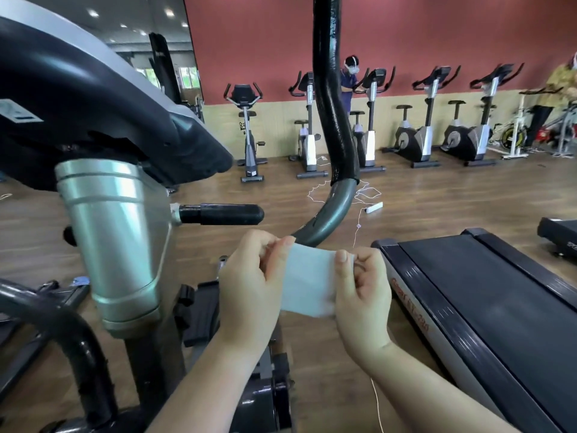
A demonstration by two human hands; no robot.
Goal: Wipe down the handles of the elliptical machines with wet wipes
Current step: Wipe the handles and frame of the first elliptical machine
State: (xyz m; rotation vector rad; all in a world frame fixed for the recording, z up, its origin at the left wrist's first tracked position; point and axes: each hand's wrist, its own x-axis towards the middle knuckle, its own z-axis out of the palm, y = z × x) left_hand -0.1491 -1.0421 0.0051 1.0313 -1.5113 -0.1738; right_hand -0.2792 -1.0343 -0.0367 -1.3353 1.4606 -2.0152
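Wet wipe [309, 285] pinched taut between left grip [249, 276] and right grip [362, 292] (treadmill [499, 307] lettering red, blurred).

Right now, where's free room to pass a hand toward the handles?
Open gap between short black grip and curved handle, directly above the wipe. Crowded left by silver column; treadmill hems the right.

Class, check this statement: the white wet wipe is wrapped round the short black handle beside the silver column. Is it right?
No. The head view shows the wet wipe stretched in the air, clear of the short black handle beside the silver column.
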